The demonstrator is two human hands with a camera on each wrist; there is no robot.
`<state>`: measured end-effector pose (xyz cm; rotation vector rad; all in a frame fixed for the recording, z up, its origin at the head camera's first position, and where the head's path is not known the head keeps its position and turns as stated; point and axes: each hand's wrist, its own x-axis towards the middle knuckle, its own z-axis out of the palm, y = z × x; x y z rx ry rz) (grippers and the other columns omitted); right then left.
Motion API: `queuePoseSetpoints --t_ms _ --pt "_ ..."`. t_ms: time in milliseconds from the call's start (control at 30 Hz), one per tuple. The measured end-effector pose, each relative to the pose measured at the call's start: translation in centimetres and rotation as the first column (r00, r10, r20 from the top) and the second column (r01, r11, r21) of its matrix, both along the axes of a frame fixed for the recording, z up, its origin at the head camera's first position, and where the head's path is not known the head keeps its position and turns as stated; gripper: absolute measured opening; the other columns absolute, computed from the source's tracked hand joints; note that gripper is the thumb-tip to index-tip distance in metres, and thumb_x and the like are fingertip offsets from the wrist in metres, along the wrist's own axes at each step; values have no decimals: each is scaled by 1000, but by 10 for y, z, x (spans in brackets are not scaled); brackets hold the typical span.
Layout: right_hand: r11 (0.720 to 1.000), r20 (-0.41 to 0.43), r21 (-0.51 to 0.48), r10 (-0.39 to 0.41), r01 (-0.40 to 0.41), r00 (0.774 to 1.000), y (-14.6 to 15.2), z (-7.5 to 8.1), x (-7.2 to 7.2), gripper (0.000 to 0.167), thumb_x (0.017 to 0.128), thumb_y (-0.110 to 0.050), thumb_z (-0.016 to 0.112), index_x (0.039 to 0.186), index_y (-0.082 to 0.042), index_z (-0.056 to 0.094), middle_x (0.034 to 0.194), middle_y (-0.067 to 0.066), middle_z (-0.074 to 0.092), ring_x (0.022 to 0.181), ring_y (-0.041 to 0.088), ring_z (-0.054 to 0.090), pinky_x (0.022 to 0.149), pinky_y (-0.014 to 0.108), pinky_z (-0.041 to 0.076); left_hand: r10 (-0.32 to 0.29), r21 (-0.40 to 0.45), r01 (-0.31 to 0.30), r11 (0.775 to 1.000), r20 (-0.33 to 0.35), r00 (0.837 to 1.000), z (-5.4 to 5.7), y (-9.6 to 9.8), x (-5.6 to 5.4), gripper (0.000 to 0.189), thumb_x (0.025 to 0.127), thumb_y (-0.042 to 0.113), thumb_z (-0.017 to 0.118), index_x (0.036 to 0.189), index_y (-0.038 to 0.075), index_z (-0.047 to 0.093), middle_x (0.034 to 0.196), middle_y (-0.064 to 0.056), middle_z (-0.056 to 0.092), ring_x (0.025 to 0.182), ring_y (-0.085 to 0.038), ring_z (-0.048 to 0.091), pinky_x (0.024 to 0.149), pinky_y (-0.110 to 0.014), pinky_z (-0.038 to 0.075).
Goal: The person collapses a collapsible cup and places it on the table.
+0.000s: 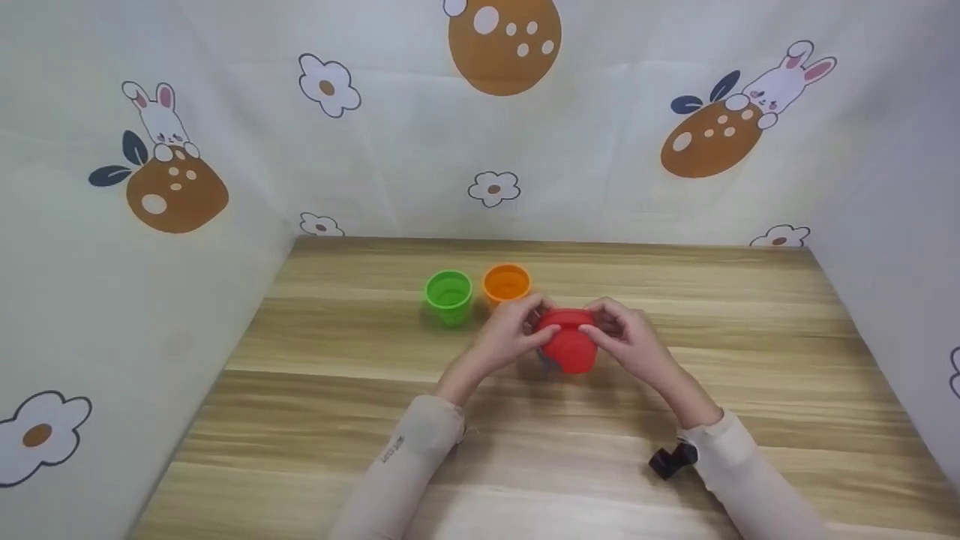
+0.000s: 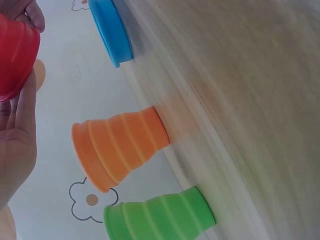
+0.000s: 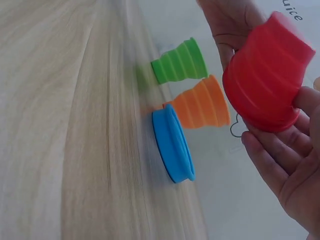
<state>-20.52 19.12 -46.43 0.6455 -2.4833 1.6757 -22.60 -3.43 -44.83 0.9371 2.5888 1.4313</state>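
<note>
A red ribbed collapsible cup (image 1: 573, 351) is held above the table between both hands. My left hand (image 1: 516, 327) grips its rim side from the left, the thumb on the near side. From the right, my right hand (image 1: 634, 339) holds the same cup, fingers behind and thumb in front. The right wrist view shows the cup extended and tilted. A blue collapsible cup (image 3: 170, 143), pressed flat, lies on the table below; the red cup mostly hides it in the head view. Behind stand an extended orange cup (image 1: 507, 282) and, left of it, an extended green cup (image 1: 449, 294).
A wood-grain table (image 1: 315, 420) spreads under everything. Pale cloth walls (image 1: 405, 150) printed with rabbits and flowers enclose its back and sides. A small black device (image 1: 673, 459) sits at the right sleeve cuff.
</note>
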Motion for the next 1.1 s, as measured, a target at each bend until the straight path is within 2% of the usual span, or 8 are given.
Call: queuePoseSetpoints --t_ms 133,233,433,533,667,833,933,1100 --pt "998 -62 56 -34 38 997 -2 0 0 16 94 -6 66 105 5 64 96 19 74 84 -2 66 73 14 56 35 -70 -41 997 -85 996 1 3 1 17 94 13 67 107 3 62 98 -12 70 85 -20 67 79 -25 59" --pt "997 -74 65 -40 45 996 -2 0 1 15 94 -6 66 105 4 64 95 17 74 83 -2 66 71 14 56 57 -118 -73 990 -135 989 1 4 2 17 94 15 67 107 5 62 97 -9 71 85 -18 66 78 -23 58" --pt "1000 -57 -15 26 -27 998 2 -1 2 19 93 0 65 111 6 63 102 21 73 93 -2 66 79 14 57 73 -178 -116 977 -232 970 5 4 5 16 94 17 67 106 7 63 92 -7 71 79 -17 64 72 -22 57" --pt "999 -87 -10 47 -48 995 3 -2 2 19 93 1 64 112 6 63 103 21 72 96 -3 66 81 14 57 80 -199 -136 970 -268 960 5 3 6 15 95 18 66 106 8 64 90 -6 70 77 -17 63 70 -22 56" --pt "997 -199 75 43 -29 979 3 -3 1 16 94 1 64 109 4 64 98 18 74 90 1 67 74 18 60 43 -236 -101 967 -239 970 6 1 6 17 96 20 65 109 8 65 95 -6 72 81 -17 64 75 -23 57" --pt "984 -281 179 34 18 959 0 -1 2 15 93 0 65 108 -2 68 94 10 76 82 11 71 67 26 62 -71 -261 41 964 -107 992 12 -2 6 28 96 15 62 122 6 64 109 -9 72 99 -19 70 88 -24 58" --pt "985 -259 172 56 -11 964 -1 1 3 17 93 -1 66 109 -3 69 95 8 76 84 10 71 71 25 62 -92 -216 79 973 -52 994 14 -2 6 28 94 10 63 121 4 63 108 -11 71 100 -20 70 88 -23 58" --pt "987 -125 58 155 -149 980 5 0 0 26 94 -1 64 120 -1 63 108 15 72 98 4 67 87 22 58 -59 -162 52 985 -40 997 13 -2 6 24 92 6 64 116 4 62 106 -10 70 100 -20 68 89 -22 58"
